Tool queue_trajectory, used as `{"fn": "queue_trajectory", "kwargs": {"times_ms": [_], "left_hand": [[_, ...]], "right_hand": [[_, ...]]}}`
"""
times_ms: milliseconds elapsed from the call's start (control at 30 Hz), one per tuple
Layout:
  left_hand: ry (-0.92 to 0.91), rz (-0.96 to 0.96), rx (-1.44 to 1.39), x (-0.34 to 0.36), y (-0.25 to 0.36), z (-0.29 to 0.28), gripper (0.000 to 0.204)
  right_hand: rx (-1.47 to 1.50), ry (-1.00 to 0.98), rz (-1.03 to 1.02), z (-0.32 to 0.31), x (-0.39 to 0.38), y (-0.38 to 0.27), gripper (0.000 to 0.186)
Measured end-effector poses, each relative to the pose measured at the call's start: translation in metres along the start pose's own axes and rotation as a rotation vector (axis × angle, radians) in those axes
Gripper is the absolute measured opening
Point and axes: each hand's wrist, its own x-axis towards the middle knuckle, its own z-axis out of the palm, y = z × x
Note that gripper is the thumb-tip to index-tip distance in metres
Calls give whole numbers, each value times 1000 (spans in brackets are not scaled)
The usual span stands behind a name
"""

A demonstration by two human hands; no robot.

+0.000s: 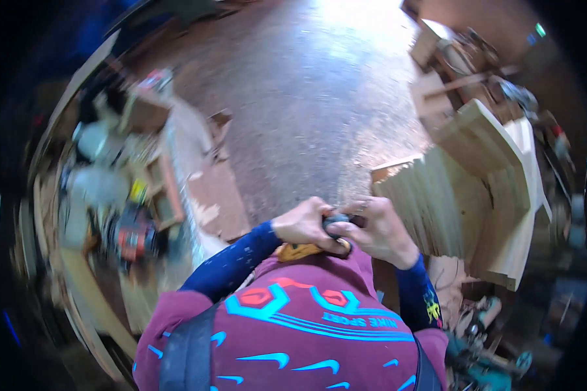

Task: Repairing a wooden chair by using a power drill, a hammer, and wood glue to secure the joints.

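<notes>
Tool [298,252], yellow with a dark end [334,223], sits at the person's waist, just in front of the maroon shirt [287,343]. Left grip [310,228] is wrapped around it; right grip [379,229] has its fingers bent onto the dark end, their tips partly hidden. Left of the person, a cluttered surface [134,305] carries pale containers [99,188] and a red-and-black machine [132,238]. To the right stand joined wooden panels [437,207]. Ahead stretches the floor [293,117], strewn with pale bits toward the right.
</notes>
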Motion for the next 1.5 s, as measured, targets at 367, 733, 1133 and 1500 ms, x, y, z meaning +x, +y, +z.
{"fn": "queue_trajectory", "kwargs": {"times_ms": [367, 733, 1133, 1500], "left_hand": [[280, -116, -52, 301, 62, -285, 24], [419, -1, 74, 557, 125, -562, 38], [113, 194, 191, 921, 232, -906, 49], [79, 125, 255, 1290, 310, -1136, 35]], "right_hand": [[12, -39, -167, -206, 386, 132, 45], [10, -437, -64, -413, 748, 191, 51], [414, 90, -404, -636, 1098, 314, 48], [174, 246, -435, -902, 1415, 451, 47]]}}
